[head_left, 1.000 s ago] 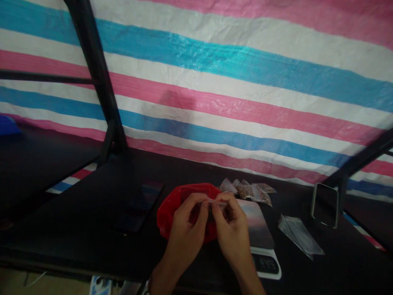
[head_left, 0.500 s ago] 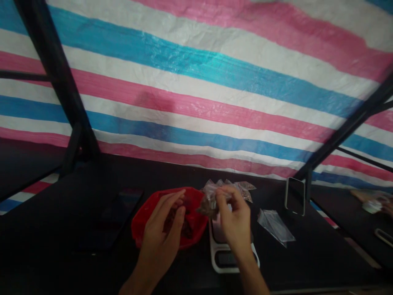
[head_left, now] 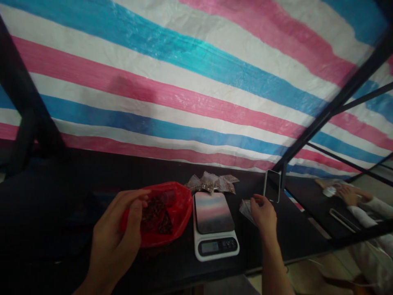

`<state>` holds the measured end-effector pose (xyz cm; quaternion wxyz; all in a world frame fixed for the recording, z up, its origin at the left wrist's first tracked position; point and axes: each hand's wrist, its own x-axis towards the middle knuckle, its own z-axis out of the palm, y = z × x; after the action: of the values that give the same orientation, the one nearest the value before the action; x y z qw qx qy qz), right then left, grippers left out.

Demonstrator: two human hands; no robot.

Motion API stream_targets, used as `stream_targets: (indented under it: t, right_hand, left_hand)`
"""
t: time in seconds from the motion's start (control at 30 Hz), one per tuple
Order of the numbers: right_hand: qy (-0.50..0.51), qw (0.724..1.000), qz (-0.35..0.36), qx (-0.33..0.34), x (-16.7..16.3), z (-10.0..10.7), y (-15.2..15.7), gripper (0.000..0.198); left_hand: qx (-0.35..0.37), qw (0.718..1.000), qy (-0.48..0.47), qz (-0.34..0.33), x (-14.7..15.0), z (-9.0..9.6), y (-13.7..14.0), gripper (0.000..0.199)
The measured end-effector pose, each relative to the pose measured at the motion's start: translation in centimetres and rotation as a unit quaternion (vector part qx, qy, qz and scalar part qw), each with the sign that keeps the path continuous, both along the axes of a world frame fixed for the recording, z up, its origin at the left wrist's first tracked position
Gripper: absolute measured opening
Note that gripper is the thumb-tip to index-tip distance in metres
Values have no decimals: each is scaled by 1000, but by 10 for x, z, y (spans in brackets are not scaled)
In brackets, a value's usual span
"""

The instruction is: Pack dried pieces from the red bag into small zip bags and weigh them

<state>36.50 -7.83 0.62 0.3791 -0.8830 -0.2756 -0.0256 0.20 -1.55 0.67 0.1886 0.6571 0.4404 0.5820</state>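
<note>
My left hand (head_left: pixel 118 231) hovers at the left rim of a red plastic bag (head_left: pixel 184 205), its fingers bent, the thumb apart from them and nothing visible in its grasp. Inside the red bag lie dark brown dried pieces (head_left: pixel 155 215) and a small reddish cup (head_left: pixel 168 197). Over a stack of clear plastic bags (head_left: pixel 245 209), my right hand (head_left: pixel 264 215) has its fingertips closed on the stack's right part, which it partly hides. Between the two hands stands a white kitchen scale (head_left: pixel 199 248) with a bare metal plate (head_left: pixel 214 211).
Several small filled clear bags (head_left: pixel 210 182) lie behind the scale. A phone (head_left: pixel 272 186) leans against the black frame post (head_left: pixel 284 174). At the far right, another person's hands (head_left: pixel 348 192) are over a neighbouring table. Striped sheeting (head_left: pixel 172 102) closes off the back.
My right hand has let go of the filled clear bag and moved right to the clear plastic bags. My left hand has drawn back leftward from over the red bag. The view has swung right.
</note>
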Motion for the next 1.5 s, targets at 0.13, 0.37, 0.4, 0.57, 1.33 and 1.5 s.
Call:
stream_targets:
  t: [0.13,0.37,0.4,0.57,1.33,1.5]
  right_hand:
    - [-31,997,15,-67,15,-10,-20,27]
    - [-53,994,62,-68,10,-14,-16,31]
    - [-55,994,65,-64,10,-13,-16,32]
    - [-50,995,81,-34,4,-10,-15,35]
    - [23,970,229,77,-24,-19,27,44]
    - [24,955,290,57,-29,-6,57,39]
  left_hand:
    - [21,1000,7,13,3,2,-2,19]
    - [83,992,80,-47,42,-1,-21,21]
    - [60,990,104,-72,54,-4,-26,23]
    - [-192,949,230,-98,105,-19,-40,50]
    - [-249,961,89,-80,122,-28,-26,50]
    - [-211,968,68,-121,137,-17,4,44]
